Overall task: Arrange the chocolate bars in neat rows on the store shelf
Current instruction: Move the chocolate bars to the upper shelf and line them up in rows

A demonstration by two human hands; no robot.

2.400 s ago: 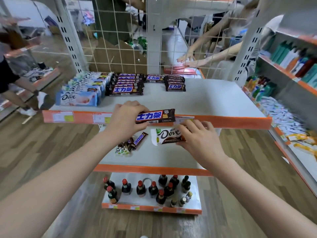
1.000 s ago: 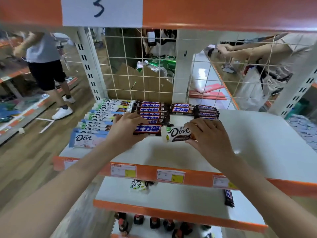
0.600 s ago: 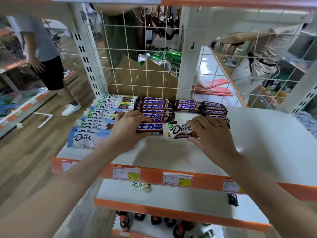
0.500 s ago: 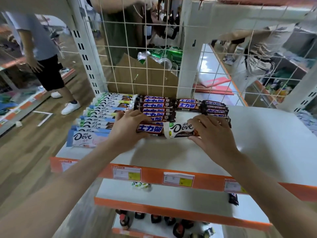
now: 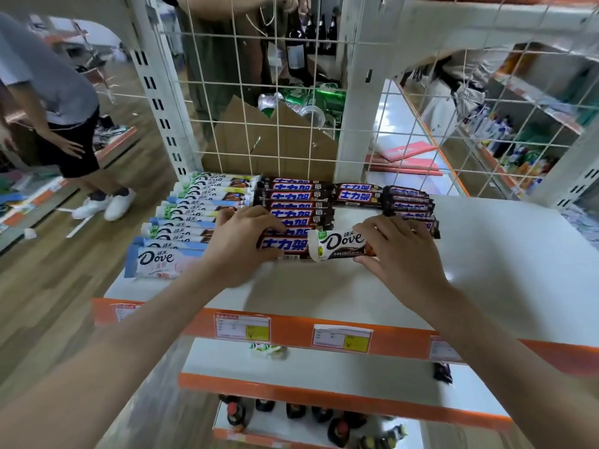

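On the white shelf (image 5: 486,270) my left hand (image 5: 240,244) grips a dark Snickers bar (image 5: 287,246) at the front of the Snickers row (image 5: 296,202). My right hand (image 5: 398,247) pinches a white-and-brown Dove bar (image 5: 340,244), whose left end overlaps the Snickers bar. A row of pale Dove bars (image 5: 181,228) fills the shelf's left side. A shorter Snickers row (image 5: 356,194) and a row of dark bars (image 5: 408,202) lie behind my right hand.
A wire grid (image 5: 291,124) closes the shelf's back. The lower shelf (image 5: 340,374) holds a few loose bars (image 5: 267,350), with bottles (image 5: 337,426) beneath it. A person (image 5: 55,102) stands at the left. An orange price rail (image 5: 291,332) edges the front.
Both hands rose from the lower shelf to the upper one and brought the Snickers bar and the Dove bar back against the front of the rows.
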